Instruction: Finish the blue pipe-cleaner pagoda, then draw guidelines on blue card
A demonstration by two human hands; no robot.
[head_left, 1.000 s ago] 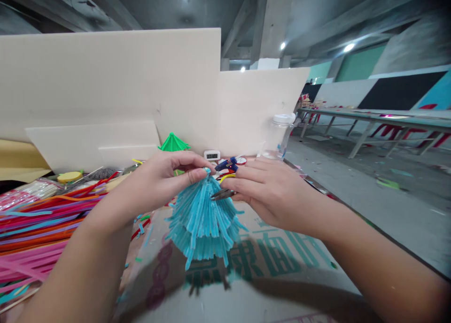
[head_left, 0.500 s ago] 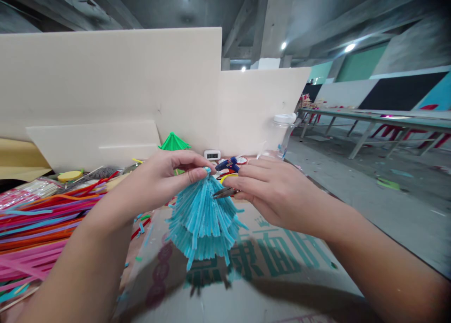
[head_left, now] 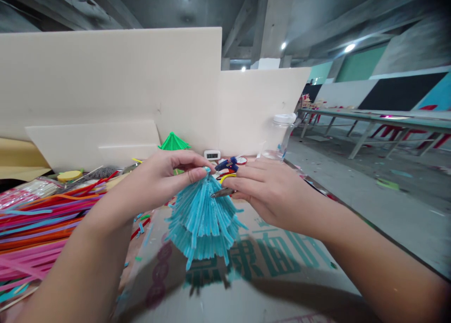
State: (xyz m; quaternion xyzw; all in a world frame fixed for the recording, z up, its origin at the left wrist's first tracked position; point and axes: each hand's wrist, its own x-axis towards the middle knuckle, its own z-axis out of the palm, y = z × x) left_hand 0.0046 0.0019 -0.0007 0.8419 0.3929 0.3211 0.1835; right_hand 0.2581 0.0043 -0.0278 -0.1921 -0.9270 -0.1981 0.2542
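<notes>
A tiered blue cone of pipe cleaners (head_left: 206,219) hangs over the printed cardboard (head_left: 275,285). My left hand (head_left: 172,173) pinches its tip between thumb and fingers. Closed round a pair of pliers (head_left: 222,192), my right hand (head_left: 271,187) is to the right of the cone. The metal jaws reach to the cone's upper front strands; whether they grip one I cannot tell. The handles are mostly covered by my fingers. Just behind the right fingers lies a dark blue glue gun (head_left: 226,164), partly hidden.
Many coloured pipe cleaners (head_left: 45,229) lie in bundles on the left. Behind my hands are a green cone (head_left: 174,141), a small digital clock (head_left: 212,155) and a clear jar (head_left: 280,135). White boards (head_left: 112,79) stand along the back.
My right hand and the pliers have shifted slightly left across the front of the blue cone. My left hand and the cone look unmoved.
</notes>
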